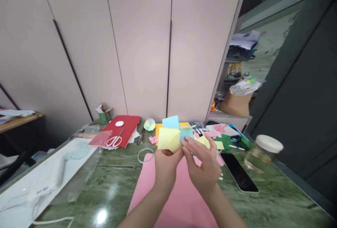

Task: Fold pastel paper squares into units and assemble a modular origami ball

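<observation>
Both my hands hold up a folded paper model (170,138) made of pale yellow and light blue pieces, above a pink sheet (181,200). My left hand (168,165) grips its lower edge, with the fingers partly behind the paper. My right hand (201,161) pinches the model's lower right side between thumb and fingers. One blue flap stands up at the top, and a yellow square panel faces me. The far side of the model is hidden.
Scissors (115,140) lie on a red folder (126,124) at left. A roll of tape (145,155) rests left of my hands. To the right are a phone (238,172), a lidded jar (262,154) and green paper pieces (225,142). Cabinet doors (142,45) rise behind the table.
</observation>
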Demonstrator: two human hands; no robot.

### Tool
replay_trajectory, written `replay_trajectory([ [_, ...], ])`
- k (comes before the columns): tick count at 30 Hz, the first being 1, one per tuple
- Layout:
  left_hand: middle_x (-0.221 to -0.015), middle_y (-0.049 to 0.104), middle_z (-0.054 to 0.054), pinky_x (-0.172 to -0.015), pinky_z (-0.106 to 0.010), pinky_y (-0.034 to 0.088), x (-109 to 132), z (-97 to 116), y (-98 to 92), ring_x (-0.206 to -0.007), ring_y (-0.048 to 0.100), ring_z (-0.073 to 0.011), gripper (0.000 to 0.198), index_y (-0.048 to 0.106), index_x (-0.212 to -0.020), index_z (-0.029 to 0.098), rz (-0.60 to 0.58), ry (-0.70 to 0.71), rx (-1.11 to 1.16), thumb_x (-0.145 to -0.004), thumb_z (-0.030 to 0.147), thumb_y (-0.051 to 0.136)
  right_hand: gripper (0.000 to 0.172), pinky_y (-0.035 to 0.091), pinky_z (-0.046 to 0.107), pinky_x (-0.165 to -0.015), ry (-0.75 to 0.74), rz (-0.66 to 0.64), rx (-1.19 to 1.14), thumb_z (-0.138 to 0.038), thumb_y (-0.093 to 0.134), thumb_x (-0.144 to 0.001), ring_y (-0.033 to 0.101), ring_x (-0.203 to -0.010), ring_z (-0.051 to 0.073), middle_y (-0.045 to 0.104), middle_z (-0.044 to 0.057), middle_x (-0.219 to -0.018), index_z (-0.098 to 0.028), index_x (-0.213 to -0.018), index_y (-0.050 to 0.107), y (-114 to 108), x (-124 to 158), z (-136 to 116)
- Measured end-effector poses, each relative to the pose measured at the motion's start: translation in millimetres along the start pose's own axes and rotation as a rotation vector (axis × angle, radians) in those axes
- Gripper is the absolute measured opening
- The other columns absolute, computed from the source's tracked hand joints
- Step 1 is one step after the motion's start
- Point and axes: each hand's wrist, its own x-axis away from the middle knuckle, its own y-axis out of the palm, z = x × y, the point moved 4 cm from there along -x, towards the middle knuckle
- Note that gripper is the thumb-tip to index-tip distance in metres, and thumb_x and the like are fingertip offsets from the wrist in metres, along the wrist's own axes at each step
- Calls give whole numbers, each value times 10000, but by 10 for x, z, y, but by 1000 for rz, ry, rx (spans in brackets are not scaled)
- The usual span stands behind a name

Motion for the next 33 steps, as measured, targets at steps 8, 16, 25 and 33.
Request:
replay_trajectory([
  [8,-978,708,-98,-836,-321,487,54,42,21,-966,632,-242,471,614,-1132,153,-73,0,144,-671,114,707,384,338,481,-1004,-35,-42,57,0,603,-725,704,-782,186,745,15,-791,-210,-1040,540,0,-24,-10],
  [16,-972,710,-81,-796,-300,509,78,92,36,-921,651,-216,463,594,-1161,188,-84,-17,230,-713,104,676,377,300,464,-1018,-57,-106,98,-28,538,-763,699,-818,186,741,24,-873,-225,-1084,531,-14,4,-10],
  [25,-953,712,-53,-770,-272,508,107,119,75,-891,648,-181,461,603,-1148,221,-139,-50,272,-720,57,646,390,358,515,-965,46,23,21,-20,625,-712,688,-796,187,739,-15,-780,-235,-1025,535,-55,22,35],
  [33,-891,713,-49,-766,-295,518,138,154,65,-829,647,-174,429,632,-1098,198,-138,-39,263,-690,73,676,427,409,509,-906,108,36,36,-37,643,-700,610,-854,198,689,9,-861,-261,-1053,553,-61,2,52],
])
